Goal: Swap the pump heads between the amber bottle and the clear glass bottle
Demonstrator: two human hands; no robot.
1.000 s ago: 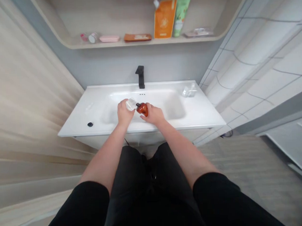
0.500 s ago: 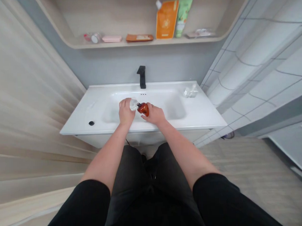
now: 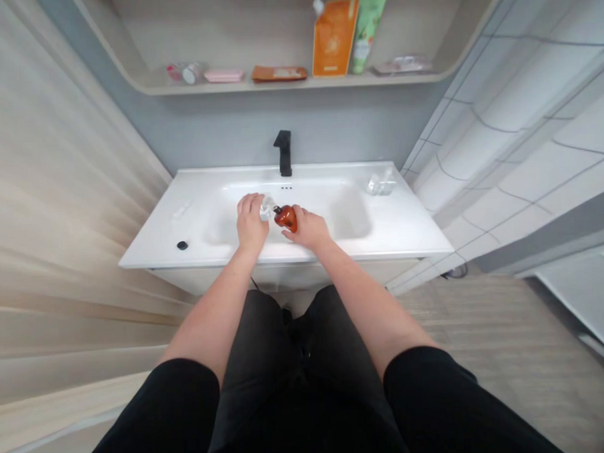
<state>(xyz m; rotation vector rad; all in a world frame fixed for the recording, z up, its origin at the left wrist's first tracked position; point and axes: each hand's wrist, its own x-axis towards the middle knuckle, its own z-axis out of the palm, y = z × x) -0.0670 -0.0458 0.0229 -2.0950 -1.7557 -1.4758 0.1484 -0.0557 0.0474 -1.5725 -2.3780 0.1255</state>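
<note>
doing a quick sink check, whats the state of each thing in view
left hand, fingers curled around the clear plastic piece
clear plastic piece, gripped, partly hidden
right hand, gripping the amber bottle
amber bottle, lying sideways, neck toward the clear plastic piece
black faucet, no running water visible
orange pouch, upright on shelf

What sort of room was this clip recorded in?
This looks like a bathroom: a white washbasin with a black faucet, a tiled wall on the right, and a shelf above holding what look like toiletries, such as an orange pouch.
</note>
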